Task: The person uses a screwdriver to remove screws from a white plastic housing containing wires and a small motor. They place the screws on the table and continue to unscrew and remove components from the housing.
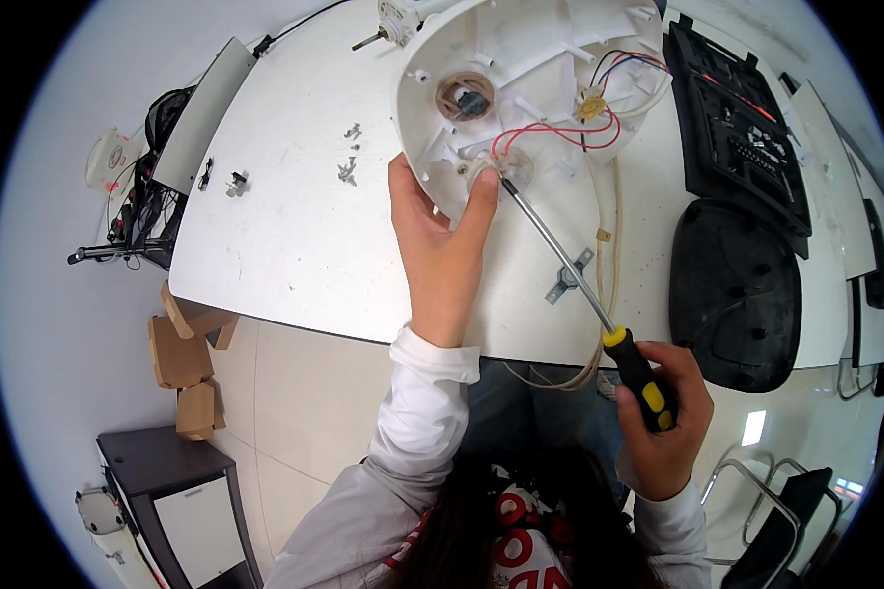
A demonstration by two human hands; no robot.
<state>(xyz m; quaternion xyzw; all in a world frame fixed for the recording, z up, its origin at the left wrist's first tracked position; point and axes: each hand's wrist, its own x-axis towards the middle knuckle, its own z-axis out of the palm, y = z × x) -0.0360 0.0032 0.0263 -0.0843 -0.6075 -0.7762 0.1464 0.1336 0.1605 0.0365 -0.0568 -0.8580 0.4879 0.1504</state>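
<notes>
My left hand [437, 250] grips the near edge of a white plastic housing [540, 59], its thumb on a small clear round part [514, 169] inside. Red wires [560, 128] run from that part to a yellowish round component [590, 104]. In my right hand [673, 412] is a screwdriver [565, 257] with a black and yellow handle. The shaft slants up and left, its tip at the clear part beside my left thumb; whether it sits in a screw is too small to tell. Beneath the shaft a metal bracket [570, 277] lies on the white table [295, 236].
Small screws [348, 169] lie in groups left of the housing. A motor-like part [395, 25] sits behind it. On the right are an open black tool case [742, 128] and a black oval base [735, 294]. A beige cable [616, 236] hangs over the table's front edge.
</notes>
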